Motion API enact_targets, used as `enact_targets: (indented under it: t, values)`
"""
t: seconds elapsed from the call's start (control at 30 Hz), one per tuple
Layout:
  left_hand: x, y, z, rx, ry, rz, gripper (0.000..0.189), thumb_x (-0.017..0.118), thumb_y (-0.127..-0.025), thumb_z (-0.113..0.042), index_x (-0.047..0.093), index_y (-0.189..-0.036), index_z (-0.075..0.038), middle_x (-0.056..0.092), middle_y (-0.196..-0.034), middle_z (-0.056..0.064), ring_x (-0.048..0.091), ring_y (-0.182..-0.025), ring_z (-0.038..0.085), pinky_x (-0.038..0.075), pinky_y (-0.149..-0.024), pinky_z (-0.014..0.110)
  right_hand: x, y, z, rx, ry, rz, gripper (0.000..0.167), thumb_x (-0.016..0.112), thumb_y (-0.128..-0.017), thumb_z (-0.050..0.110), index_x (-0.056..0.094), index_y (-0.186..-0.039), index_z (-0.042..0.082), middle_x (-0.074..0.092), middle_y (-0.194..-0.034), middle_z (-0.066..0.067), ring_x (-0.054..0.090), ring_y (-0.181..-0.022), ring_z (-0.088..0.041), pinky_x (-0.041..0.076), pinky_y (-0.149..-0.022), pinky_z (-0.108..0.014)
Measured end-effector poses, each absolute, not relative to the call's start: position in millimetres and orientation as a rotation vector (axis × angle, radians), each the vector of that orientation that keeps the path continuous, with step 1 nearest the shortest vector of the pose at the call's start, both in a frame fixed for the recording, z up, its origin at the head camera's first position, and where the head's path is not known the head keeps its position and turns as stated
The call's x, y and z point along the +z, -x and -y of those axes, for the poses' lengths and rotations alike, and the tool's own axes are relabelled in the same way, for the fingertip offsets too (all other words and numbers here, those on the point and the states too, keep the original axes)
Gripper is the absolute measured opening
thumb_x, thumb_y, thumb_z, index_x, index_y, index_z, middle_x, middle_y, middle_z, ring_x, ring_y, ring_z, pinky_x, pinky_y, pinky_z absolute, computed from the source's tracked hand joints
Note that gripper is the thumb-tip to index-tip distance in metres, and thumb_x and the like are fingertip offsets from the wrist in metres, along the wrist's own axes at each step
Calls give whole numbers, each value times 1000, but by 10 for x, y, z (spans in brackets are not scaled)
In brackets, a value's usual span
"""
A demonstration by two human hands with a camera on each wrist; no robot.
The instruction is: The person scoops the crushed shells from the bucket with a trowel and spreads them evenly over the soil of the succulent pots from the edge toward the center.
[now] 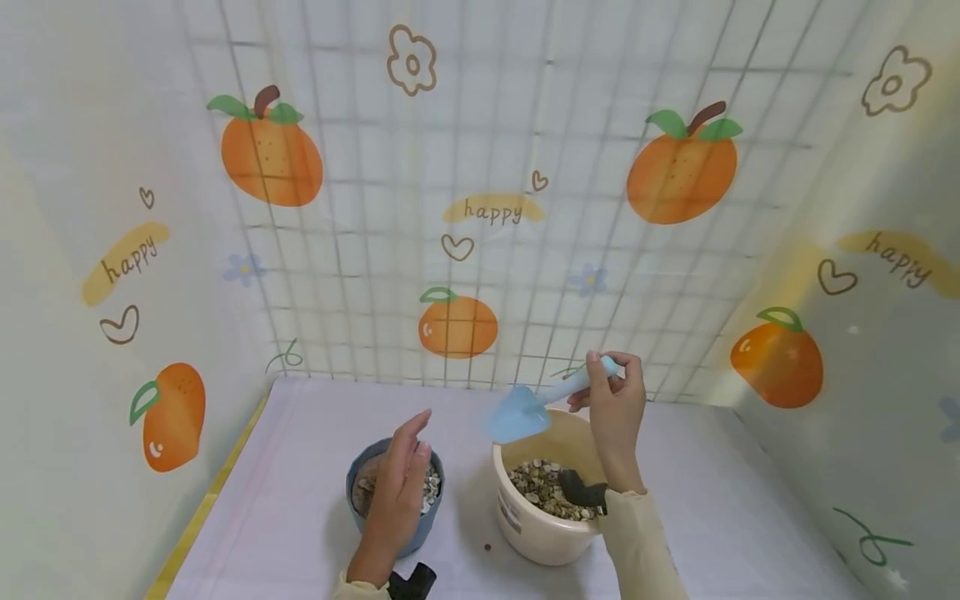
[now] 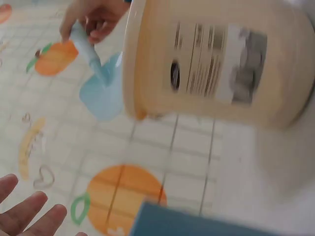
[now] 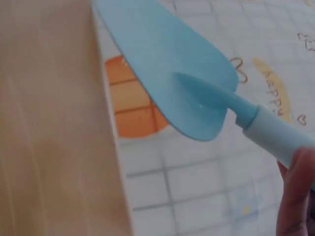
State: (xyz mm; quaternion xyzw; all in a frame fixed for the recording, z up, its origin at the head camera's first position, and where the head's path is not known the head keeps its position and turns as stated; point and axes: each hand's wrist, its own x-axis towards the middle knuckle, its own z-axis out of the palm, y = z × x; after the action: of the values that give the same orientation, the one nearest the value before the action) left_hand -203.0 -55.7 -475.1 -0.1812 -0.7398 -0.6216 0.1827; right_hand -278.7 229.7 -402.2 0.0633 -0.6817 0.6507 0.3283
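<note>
My right hand (image 1: 618, 412) grips the handle of a light blue trowel (image 1: 519, 414), whose blade hangs over the left rim of a cream bucket (image 1: 551, 542). In the right wrist view the trowel blade (image 3: 182, 73) looks bare, with the bucket wall (image 3: 54, 128) beside it. Small pale and brown stone-like pieces (image 1: 543, 492) lie inside the bucket. My left hand (image 1: 401, 492) is held over a blue-grey pot (image 1: 427, 529), fingers extended and empty. The pot contains similar pieces (image 1: 431, 487), partly hidden by that hand. Left fingers (image 2: 47, 216) also show in the left wrist view.
A small dark bit (image 1: 487, 547) lies on the white tabletop (image 1: 300, 450) between pot and bucket. Behind stands a grid-patterned curtain (image 1: 360, 250) printed with oranges, and similar sheets flank both sides. Yellow tape (image 1: 213, 492) runs along the table's left edge.
</note>
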Motion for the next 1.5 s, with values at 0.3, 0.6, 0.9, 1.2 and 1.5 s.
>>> enact_targets:
  t: [0.3, 0.6, 0.9, 1.2, 1.5]
  values:
    - [-4750, 2022, 171, -1874, 610, 2126, 42, 40, -116, -33, 42, -158, -29, 40, -161, 2, 31, -150, 19, 27, -121, 52, -4088, 2755, -2482, 1643, -58, 1857, 31, 61, -107, 35, 56, -118, 6, 74, -82, -19, 60, -47, -28, 51, -42, -31]
    - [-4972, 2053, -103, -1919, 632, 2173, 44, 41, -115, -31, 42, -158, -23, 35, -162, 1, 28, -152, 26, 28, -118, 58, -4178, 2725, -2507, 1473, -62, 2137, 41, 64, -104, 46, 67, -115, 7, 76, -87, -16, 66, -56, -29, 56, -50, -31]
    - [-5175, 2105, -287, -2010, 538, 2331, 54, 47, -110, -51, 37, -160, -33, 25, -166, 3, 27, -152, 30, 31, -116, 61, -4242, 2727, -2483, 1374, -138, 2361, 42, 64, -103, 51, 70, -110, 10, 72, -83, -11, 67, -61, -29, 59, -56, -38]
    - [-5273, 2143, -317, -2076, 523, 2337, 56, 50, -108, -55, 32, -160, -43, 27, -165, 4, 28, -151, 34, 34, -111, 67, -4248, 2718, -2494, 1339, -191, 2434, 35, 65, -102, 52, 69, -111, 18, 72, -86, -11, 67, -64, -29, 59, -56, -42]
    - [-5310, 2128, -349, -2175, 541, 2270, 56, 49, -110, -50, 30, -161, -40, 21, -169, 5, 26, -151, 37, 36, -111, 66, -4263, 2734, -2499, 1201, -251, 2700, 37, 63, -104, 49, 67, -120, 16, 71, -95, -16, 70, -73, -30, 58, -60, -37]
